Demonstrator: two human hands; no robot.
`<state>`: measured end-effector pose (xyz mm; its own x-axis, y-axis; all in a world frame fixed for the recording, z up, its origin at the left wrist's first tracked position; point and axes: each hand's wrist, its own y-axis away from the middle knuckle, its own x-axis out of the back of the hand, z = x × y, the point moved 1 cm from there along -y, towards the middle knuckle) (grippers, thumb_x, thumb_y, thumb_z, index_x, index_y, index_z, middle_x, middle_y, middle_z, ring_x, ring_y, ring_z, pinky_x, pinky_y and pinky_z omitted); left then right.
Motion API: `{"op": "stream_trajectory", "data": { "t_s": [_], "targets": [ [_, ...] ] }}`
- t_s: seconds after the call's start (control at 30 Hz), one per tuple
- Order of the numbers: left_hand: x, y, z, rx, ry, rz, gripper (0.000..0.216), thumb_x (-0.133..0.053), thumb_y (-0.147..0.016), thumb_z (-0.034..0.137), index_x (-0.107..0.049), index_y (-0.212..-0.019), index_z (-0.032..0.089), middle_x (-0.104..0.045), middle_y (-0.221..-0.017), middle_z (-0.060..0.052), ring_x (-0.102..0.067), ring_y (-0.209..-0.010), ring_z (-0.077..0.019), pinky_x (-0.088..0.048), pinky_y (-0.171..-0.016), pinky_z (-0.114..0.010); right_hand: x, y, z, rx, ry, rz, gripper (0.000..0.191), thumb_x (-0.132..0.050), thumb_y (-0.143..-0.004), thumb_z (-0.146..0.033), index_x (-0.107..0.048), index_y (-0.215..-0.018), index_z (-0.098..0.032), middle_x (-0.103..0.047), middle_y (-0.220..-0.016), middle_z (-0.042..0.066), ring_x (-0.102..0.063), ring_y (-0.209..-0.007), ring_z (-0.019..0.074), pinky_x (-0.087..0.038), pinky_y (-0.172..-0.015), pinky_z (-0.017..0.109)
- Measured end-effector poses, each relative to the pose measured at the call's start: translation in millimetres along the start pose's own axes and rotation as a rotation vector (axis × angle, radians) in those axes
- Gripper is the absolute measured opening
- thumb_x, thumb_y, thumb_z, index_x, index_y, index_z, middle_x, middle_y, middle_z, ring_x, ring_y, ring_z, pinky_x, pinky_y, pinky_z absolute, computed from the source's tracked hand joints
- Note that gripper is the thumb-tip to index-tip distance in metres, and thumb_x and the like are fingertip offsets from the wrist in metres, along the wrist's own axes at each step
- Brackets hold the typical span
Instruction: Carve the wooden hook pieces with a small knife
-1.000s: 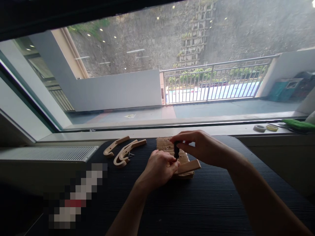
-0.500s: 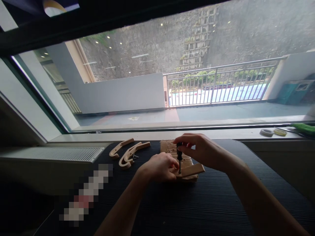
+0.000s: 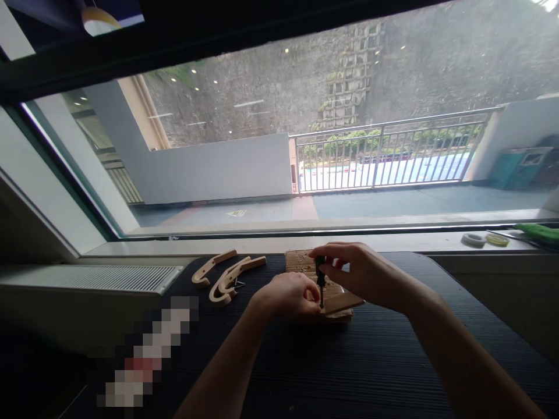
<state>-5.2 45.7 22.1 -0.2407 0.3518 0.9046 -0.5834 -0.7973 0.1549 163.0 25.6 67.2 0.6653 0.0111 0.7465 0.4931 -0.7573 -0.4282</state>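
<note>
My right hand (image 3: 360,270) is closed around the dark handle of a screwdriver (image 3: 321,277), which stands nearly upright. Its tip meets a wooden piece (image 3: 345,302) lying on corrugated cardboard (image 3: 300,262). My left hand (image 3: 292,293) is closed on the left part of that piece, its fingers right beside the screwdriver's tip and hiding the wood beneath. Off to the left lie several curved wooden hooks (image 3: 213,267) with holes in them. A few small metal screws (image 3: 238,284) rest against the nearer hooks.
All this is on a dark, grained table (image 3: 384,361) under a wide window. On the white sill (image 3: 388,244) are two tape rolls (image 3: 474,240) and a green cloth-like item (image 3: 539,234). A white vent grille (image 3: 109,278) runs left of the table. Wood crumbs dot the cardboard.
The view has shifted slightly. My left fingers have moved a little right, closer around the screwdriver's tip. The screwdriver stays on the wooden piece in my right hand.
</note>
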Motion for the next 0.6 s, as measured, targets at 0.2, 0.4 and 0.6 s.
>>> {"op": "stream_trajectory", "data": {
  "t_s": [0.2, 0.4, 0.6],
  "targets": [
    [0.3, -1.7, 0.9, -0.08, 0.201, 0.055, 0.03, -0.055, -0.076, 0.04, -0.066, -0.092, 0.018, -0.068, -0.082, -0.002, -0.059, -0.07, -0.0137, -0.04, -0.058, -0.022, 2.2, -0.6, 6.9, -0.041, -0.052, -0.031, 0.028, -0.051, -0.081, -0.02, -0.065, -0.105, -0.023, -0.068, -0.086, 0.0, -0.061, -0.074, 0.0131, -0.045, -0.065, 0.023],
    [-5.7, -6.0, -0.5, -0.112, 0.237, 0.028, 0.025, -0.053, -0.079, 0.037, -0.067, -0.085, 0.017, -0.068, -0.078, -0.002, -0.059, -0.071, -0.0138, -0.04, -0.061, -0.023, 2.9, -1.0, 7.8, -0.063, -0.015, -0.027, 0.026, -0.053, -0.081, -0.024, -0.064, -0.104, -0.023, -0.066, -0.08, -0.001, -0.059, -0.07, 0.0131, -0.044, -0.063, 0.024],
    [-5.8, -4.6, 0.5, -0.096, 0.191, 0.019, 0.024, -0.052, -0.079, 0.035, -0.067, -0.079, 0.016, -0.066, -0.074, 0.0, -0.056, -0.067, -0.0122, -0.037, -0.057, -0.022, 0.9, -1.8, 8.4, -0.067, 0.026, -0.009, 0.019, -0.056, -0.08, -0.029, -0.063, -0.097, -0.023, -0.063, -0.074, -0.001, -0.057, -0.065, 0.0129, -0.043, -0.059, 0.024]
  ]
}}
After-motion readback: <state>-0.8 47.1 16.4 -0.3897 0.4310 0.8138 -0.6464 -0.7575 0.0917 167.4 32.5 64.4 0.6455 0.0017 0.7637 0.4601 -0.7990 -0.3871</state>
